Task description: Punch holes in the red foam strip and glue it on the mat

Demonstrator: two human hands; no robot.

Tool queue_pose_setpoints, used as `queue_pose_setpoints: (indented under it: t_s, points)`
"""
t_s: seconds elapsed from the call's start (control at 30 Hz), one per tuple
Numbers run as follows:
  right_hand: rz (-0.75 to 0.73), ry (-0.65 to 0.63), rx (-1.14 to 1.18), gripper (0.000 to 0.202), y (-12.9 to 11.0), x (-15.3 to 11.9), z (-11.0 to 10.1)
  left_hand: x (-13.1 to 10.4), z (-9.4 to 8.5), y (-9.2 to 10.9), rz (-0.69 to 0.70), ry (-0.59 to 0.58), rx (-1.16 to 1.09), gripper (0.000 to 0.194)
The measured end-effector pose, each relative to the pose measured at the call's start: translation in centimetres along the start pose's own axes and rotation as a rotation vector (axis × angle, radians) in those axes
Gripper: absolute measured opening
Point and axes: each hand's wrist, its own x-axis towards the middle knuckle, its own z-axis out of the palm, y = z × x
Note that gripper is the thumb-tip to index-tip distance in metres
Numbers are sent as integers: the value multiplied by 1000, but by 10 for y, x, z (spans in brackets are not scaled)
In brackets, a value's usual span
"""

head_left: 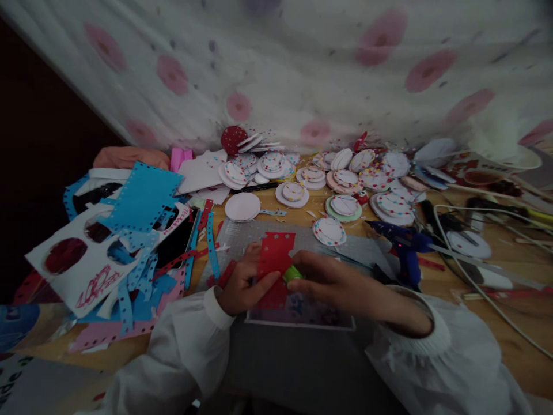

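Note:
A red sheet of paper [275, 252] with star-shaped holes is upright in front of me, its left edge held between the thumb and fingers of my left hand [244, 285]. My right hand [339, 282] grips a small green craft punch [292, 273] at the sheet's right edge. Part of the punch is hidden by my fingers. Below both hands lies a shallow clear-rimmed tray [302, 326] with small coloured bits inside. Under the sheet's far end spreads a grey cutting mat [231, 235].
Decorated paper discs [329, 230] cover the back of the table in stacks. A blue glue gun [404, 245] stands at right among cables [470, 288]. Blue cut paper [144, 193], strips and a phone [179, 242] crowd the left. A floral curtain [276, 69] hangs behind.

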Motion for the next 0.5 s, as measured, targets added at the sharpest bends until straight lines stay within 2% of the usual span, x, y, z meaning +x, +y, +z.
queue_pose_setpoints:
  t_s: [0.13,0.27,0.43,0.5]
  points:
    - [-29,27,55,32,3,6,4,1,-1,0,64,-32,34,32]
    - [-91,-9,166,32,4,12,6,1,-2,-3,62,-95,43,38]
    - [1,-103,226,31,7,14,12,1,-2,-3,26,-166,12,39]
    - [26,-110,293,33,8,15,13,0,-3,-3,2,-158,-27,37]
